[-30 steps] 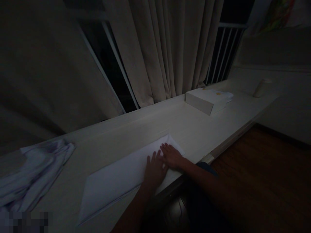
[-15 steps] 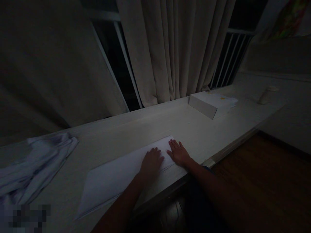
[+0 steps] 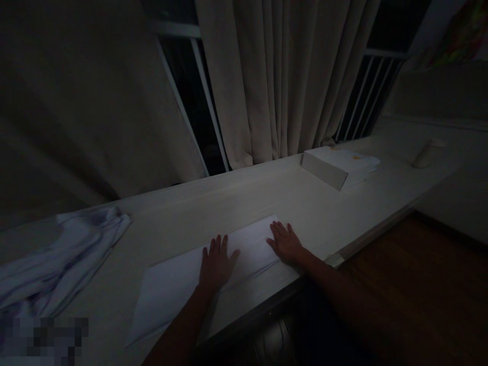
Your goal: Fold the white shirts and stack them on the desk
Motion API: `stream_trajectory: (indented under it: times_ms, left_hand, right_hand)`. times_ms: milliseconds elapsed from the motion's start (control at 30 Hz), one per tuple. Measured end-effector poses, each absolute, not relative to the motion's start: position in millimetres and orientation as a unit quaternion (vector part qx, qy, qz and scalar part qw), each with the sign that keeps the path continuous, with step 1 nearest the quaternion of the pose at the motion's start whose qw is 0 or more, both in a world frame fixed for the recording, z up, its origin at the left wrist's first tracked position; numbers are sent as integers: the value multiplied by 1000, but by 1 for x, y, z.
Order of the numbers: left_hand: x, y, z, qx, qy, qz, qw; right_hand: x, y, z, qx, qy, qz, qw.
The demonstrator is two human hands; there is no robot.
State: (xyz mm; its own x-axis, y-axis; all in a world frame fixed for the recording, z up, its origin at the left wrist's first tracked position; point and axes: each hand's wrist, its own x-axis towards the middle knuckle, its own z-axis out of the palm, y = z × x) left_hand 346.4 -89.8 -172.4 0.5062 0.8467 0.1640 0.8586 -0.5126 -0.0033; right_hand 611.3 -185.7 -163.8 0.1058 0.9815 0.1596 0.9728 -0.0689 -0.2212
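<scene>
A long, flat white piece (image 3: 168,284), folded cloth or paper by its look, lies along the front part of the pale tabletop (image 3: 267,193). My left hand (image 3: 217,262) rests on its middle, fingers spread. At its right end lies my right hand (image 3: 285,243), palm down with the fingers stretched out. Neither hand grips anything. The dim light hides whether the white piece is fabric or paper.
A crumpled white and purple cloth (image 3: 84,254) lies at the left. Toward the back right stand a white box (image 3: 335,165) and a pale cup-like object (image 3: 429,152). Curtains (image 3: 259,91) hang behind the table, and its front edge runs close to my body.
My left hand has slid left along the white piece, and its fingers have spread. The right hand stays at the right end. The whole view has shifted slightly.
</scene>
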Motion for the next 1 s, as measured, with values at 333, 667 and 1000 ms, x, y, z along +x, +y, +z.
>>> stream_trajectory:
  times_ms: [333, 667, 1000]
  left_hand:
    - [340, -93, -169, -882, -465, -31, 70]
    - [346, -93, -169, -864, -497, -70, 35]
    - [345, -84, -166, -868, -494, -53, -10]
  right_hand:
    - [479, -125, -151, -604, -776, 48, 178]
    - [611, -131, -166, -672, -730, 35, 122]
    - [649, -134, -181, -729, -672, 15, 132]
